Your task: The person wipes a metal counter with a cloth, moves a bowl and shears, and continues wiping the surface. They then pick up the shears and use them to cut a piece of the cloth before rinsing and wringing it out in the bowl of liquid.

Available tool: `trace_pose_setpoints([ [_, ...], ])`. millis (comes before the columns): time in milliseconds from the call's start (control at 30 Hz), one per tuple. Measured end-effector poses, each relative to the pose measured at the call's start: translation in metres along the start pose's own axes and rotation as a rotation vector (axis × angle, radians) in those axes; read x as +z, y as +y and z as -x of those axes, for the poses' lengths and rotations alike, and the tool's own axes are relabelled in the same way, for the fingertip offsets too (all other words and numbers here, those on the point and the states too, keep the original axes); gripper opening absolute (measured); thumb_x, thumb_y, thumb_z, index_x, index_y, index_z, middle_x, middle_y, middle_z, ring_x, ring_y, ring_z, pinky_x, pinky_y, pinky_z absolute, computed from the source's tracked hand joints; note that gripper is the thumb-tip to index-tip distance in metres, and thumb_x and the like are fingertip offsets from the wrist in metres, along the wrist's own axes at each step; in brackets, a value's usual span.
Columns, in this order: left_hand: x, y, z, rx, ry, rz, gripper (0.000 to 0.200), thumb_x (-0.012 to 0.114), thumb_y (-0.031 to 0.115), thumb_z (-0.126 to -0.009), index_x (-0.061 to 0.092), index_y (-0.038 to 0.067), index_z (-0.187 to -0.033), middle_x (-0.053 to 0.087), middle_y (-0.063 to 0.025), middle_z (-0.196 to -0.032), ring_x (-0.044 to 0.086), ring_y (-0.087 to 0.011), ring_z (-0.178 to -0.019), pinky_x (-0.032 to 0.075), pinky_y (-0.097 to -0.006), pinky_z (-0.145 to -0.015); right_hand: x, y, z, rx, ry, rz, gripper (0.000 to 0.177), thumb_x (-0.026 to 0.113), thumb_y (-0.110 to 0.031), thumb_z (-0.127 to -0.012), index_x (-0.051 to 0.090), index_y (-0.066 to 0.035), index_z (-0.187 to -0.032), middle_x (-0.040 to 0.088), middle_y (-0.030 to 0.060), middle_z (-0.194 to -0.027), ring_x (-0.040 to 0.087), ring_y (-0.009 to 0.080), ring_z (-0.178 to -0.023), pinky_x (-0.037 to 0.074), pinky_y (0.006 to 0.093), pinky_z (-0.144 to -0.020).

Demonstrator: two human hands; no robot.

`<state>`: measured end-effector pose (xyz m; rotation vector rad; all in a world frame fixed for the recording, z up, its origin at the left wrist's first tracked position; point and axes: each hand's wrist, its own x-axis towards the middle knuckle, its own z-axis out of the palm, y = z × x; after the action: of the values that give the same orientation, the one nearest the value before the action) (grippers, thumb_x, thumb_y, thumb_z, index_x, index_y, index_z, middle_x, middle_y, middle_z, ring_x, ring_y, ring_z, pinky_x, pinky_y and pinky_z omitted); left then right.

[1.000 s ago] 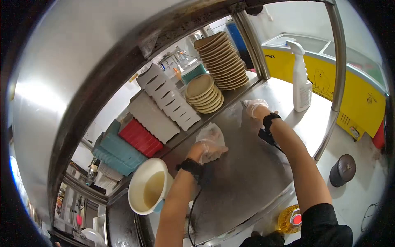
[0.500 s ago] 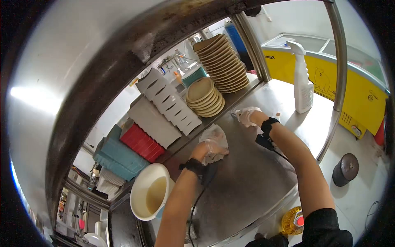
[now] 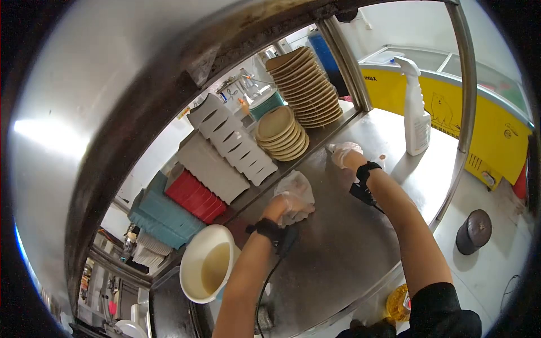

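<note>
My left hand (image 3: 293, 208), in a clear plastic glove, is closed on a pale cloth (image 3: 296, 186) that lies on the steel counter (image 3: 338, 236). Further back and to the right, my right hand (image 3: 345, 154), also gloved, is closed near the counter's back part. A small greyish tip shows at its fingers, too small to make out. Both wrists wear black straps with cables. Behind my hands rises a stack of round beige plates (image 3: 282, 135).
A white spray bottle (image 3: 416, 121) stands at the right. To the left are a basin of cloudy liquid (image 3: 194, 253), red dishes (image 3: 194, 197), blue-green dishes (image 3: 163, 217) and white dishes (image 3: 211, 163). Taller plates (image 3: 307, 87) stand behind. A metal post (image 3: 469, 84) borders the right side.
My right hand has moved slightly to the right along the counter. The fingers of my left hand have curled a little more around the cloth, which has barely shifted.
</note>
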<state>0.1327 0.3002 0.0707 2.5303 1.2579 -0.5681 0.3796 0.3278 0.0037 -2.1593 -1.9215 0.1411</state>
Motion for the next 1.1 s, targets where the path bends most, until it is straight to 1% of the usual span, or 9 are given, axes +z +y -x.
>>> trace_pose_setpoints([
  [267,0.012,-0.013,-0.015,0.092,0.140,-0.050,0.097,0.069,0.052,-0.071,0.031,0.004,-0.147,0.034,-0.0250,-0.149,0.043,-0.0389,-0.130,0.040,-0.0417,-0.104,0.005,-0.016,0.015,-0.423,-0.266,0.259,0.032,0.069,-0.019,-0.081,0.062,-0.006,-0.110,0.060,0.0074,-0.125,0.061,0.0284,-0.110,0.052,0.0409,-0.085],
  [300,0.015,-0.014,-0.012,0.089,0.134,-0.040,0.097,0.069,0.052,-0.071,0.031,0.004,-0.147,0.034,-0.0250,-0.149,0.043,-0.0389,-0.130,0.040,-0.0417,-0.104,0.000,-0.009,0.016,-0.724,-0.207,0.535,0.029,0.067,-0.020,-0.082,0.063,-0.005,-0.107,0.056,0.0077,-0.128,0.060,0.0286,-0.110,0.052,0.0408,-0.085],
  [400,0.016,0.001,0.012,0.086,0.096,-0.020,0.090,0.069,0.050,-0.072,0.036,0.007,-0.144,0.040,-0.0255,-0.145,0.046,-0.0405,-0.126,0.042,-0.0431,-0.101,-0.005,0.010,0.045,-0.810,-0.207,0.512,0.025,0.062,-0.021,-0.085,0.061,-0.004,-0.103,0.055,0.0072,-0.126,0.060,0.0284,-0.102,0.052,0.0417,-0.082],
  [433,0.023,0.002,0.016,0.098,0.116,0.023,0.088,0.069,0.050,-0.072,0.037,0.008,-0.143,0.041,-0.0252,-0.144,0.046,-0.0405,-0.126,0.042,-0.0427,-0.102,-0.016,0.018,0.069,-0.817,0.059,0.249,0.026,0.060,-0.023,-0.086,0.060,-0.003,-0.102,0.058,0.0069,-0.120,0.061,0.0269,-0.094,0.053,0.0401,-0.078],
  [600,0.043,0.031,0.050,0.138,0.144,-0.031,0.090,0.069,0.050,-0.073,0.032,0.011,-0.146,0.036,-0.0248,-0.147,0.042,-0.0406,-0.130,0.039,-0.0417,-0.106,-0.081,0.016,0.167,0.112,-0.357,-1.109,0.029,0.062,-0.019,-0.087,0.058,-0.007,-0.113,0.059,0.0067,-0.100,0.058,0.0138,-0.075,0.052,0.0300,-0.059],
  [667,0.021,0.066,0.097,-0.119,0.024,0.195,0.099,0.067,0.055,-0.078,0.020,0.011,-0.152,0.033,-0.0244,-0.150,0.034,-0.0369,-0.138,0.032,-0.0411,-0.111,-0.034,0.062,0.166,-0.477,0.190,-0.626,0.032,0.054,-0.029,-0.096,0.057,-0.009,-0.120,0.058,0.0018,-0.075,0.055,0.0091,-0.062,0.048,0.0254,-0.048],
  [767,0.069,0.060,0.069,-0.259,0.438,-0.090,0.089,0.062,0.054,-0.081,0.026,0.009,-0.150,0.038,-0.0226,-0.148,0.034,-0.0366,-0.138,0.029,-0.0421,-0.113,-0.049,0.055,0.210,-0.189,0.102,-0.710,0.036,0.050,-0.034,-0.099,0.057,-0.008,-0.122,0.057,0.0009,-0.067,0.051,0.0096,-0.051,0.046,0.0248,-0.046],
  [833,0.069,0.067,0.055,-0.241,0.355,0.020,0.085,0.060,0.053,-0.082,0.029,0.008,-0.148,0.039,-0.0218,-0.147,0.034,-0.0372,-0.137,0.028,-0.0427,-0.113,-0.055,0.051,0.225,0.203,0.046,-0.951,0.036,0.049,-0.036,-0.099,0.058,-0.008,-0.122,0.057,0.0012,-0.067,0.050,0.0096,-0.050,0.044,0.0251,-0.044],
  [1100,0.065,0.124,0.013,0.244,0.450,-0.192,0.051,0.048,0.038,-0.092,0.050,0.010,-0.134,0.043,-0.0176,-0.145,0.036,-0.0387,-0.135,0.026,-0.0469,-0.114,-0.029,0.058,0.263,0.161,0.333,-0.999,0.038,0.048,-0.035,-0.101,0.053,-0.011,-0.129,0.058,0.0021,-0.069,0.055,0.0091,-0.063,0.045,0.0250,-0.058],
])
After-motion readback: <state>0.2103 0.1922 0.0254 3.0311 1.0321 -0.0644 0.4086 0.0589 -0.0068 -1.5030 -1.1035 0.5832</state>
